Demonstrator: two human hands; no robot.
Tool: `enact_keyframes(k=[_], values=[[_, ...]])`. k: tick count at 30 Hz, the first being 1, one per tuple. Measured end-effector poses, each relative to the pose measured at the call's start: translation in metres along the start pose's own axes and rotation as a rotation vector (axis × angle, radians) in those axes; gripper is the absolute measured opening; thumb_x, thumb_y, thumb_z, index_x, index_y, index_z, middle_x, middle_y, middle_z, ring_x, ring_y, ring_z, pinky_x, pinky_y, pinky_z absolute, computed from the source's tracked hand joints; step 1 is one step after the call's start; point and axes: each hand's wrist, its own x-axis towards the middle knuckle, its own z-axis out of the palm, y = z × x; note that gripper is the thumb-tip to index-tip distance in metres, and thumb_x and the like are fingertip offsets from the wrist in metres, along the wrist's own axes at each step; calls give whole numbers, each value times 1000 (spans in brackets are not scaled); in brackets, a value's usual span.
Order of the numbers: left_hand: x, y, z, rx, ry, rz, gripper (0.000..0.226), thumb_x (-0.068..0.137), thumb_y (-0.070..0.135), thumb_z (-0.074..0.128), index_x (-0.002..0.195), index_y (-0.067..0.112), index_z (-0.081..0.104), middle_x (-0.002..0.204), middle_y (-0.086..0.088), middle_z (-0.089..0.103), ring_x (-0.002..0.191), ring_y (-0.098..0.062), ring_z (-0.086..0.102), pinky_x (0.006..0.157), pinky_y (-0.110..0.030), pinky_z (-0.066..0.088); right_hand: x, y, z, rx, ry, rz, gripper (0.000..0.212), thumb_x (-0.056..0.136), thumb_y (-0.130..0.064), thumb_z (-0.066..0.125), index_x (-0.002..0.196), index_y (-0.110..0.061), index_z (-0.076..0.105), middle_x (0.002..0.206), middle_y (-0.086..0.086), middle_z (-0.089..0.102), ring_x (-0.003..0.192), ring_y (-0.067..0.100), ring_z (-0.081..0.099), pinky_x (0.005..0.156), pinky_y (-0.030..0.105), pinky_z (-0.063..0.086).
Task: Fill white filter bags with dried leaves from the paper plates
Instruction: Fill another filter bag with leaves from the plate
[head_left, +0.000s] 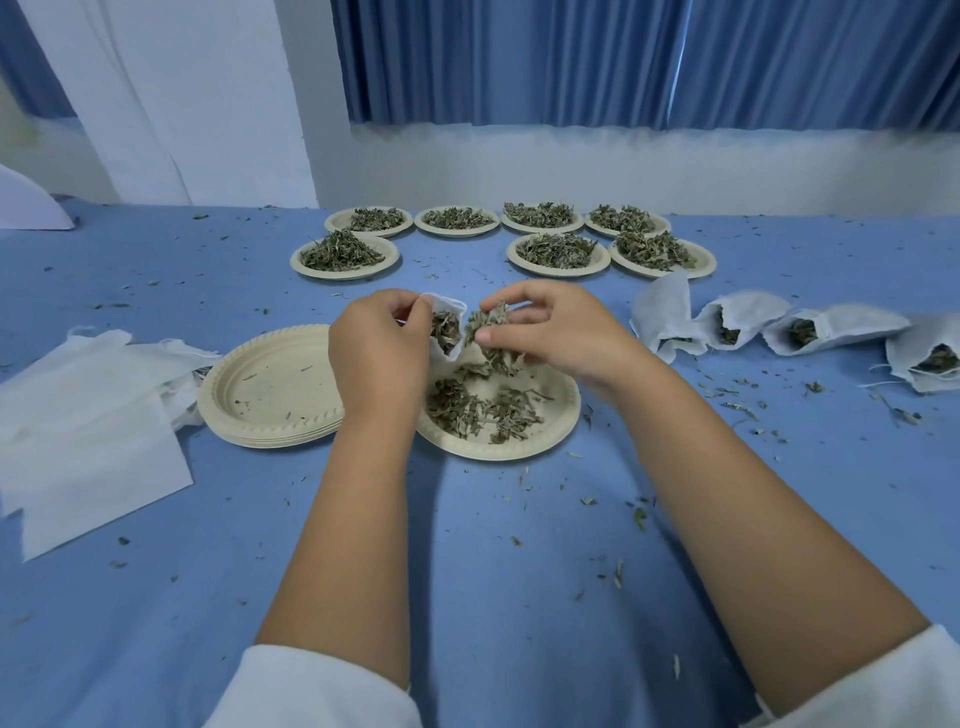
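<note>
A blue table (493, 545), littered with leaf crumbs, fills the view. Nearest is a plate (519, 451) with loose leaves (483, 408) still on it. Above it, the left hand (376, 353) pinches an open bag (451, 307) already partly filled. Just beside the bag's mouth, the right hand (561, 332) grips a clump of leaves (493, 332). To the left lie empty plates (270, 384) in a stack and flat bags (88, 431). To the right lie four filled bags (743, 319). Farther back stand seven heaped plates (558, 272), and beyond them hangs a blue curtain (623, 62).
</note>
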Motion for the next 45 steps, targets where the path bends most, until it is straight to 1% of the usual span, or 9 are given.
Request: enact_keyframes(k=[3,10,13,17,23,30,35,40,45], values=[[-1,5,2,18,-63,12,19,92,27,61,77,25,73,62,12,65,62,-2,58,54,-13,37,1,-2,2,263,32,0,27,80,-17,80,103,-24,70,90,-3,76,73,4,68,62,18,52],[-2,11,4,-11,-133,-49,25,89,29,63,68,22,72,62,7,67,59,-13,59,57,-27,44,5,2,21,705,55,-5,24,84,-5,74,106,-14,67,78,-1,74,72,9,69,70,23,56],[-1,11,4,-47,-155,-100,32,84,24,60,52,18,64,44,6,53,43,-9,41,49,-25,33,3,5,26,633,90,-5,23,84,-3,74,103,-14,67,81,2,73,74,12,70,69,24,58],[-1,12,2,-93,-205,-124,30,84,26,63,55,20,70,48,16,60,42,-2,47,46,-14,35,2,9,26,333,225,-48,24,83,-6,76,100,-17,63,80,0,67,74,11,67,72,28,59],[1,10,6,-126,-199,-122,31,85,28,67,55,21,68,45,20,57,45,-1,48,54,-21,40,0,10,25,-10,269,-131,26,79,-13,80,91,-24,60,77,-3,71,69,9,65,74,32,56],[1,9,9,-107,-174,-98,37,87,29,65,50,24,61,42,20,54,42,2,47,46,-11,32,1,13,23,-163,295,-208,43,75,-21,84,102,-30,52,79,-16,65,72,-5,59,63,4,41],[2,10,10,-93,-123,-94,19,86,32,66,71,24,73,50,16,57,49,3,50,48,-11,31,2,12,23,-189,270,-222,38,71,-23,87,85,-33,53,73,-15,67,68,3,60,61,12,45],[-1,10,10,-108,-157,-50,16,86,31,67,72,25,73,54,16,60,51,6,54,50,-8,35,4,16,22,-138,220,-205,28,75,-9,83,78,-29,64,62,-22,67,66,-10,64,65,10,50],[-4,14,11,-89,-257,12,17,85,28,69,68,24,72,57,15,64,56,9,56,51,-7,37,8,21,19,-172,225,-155,18,77,-3,78,79,-21,73,72,-8,71,71,6,66,74,29,56]])
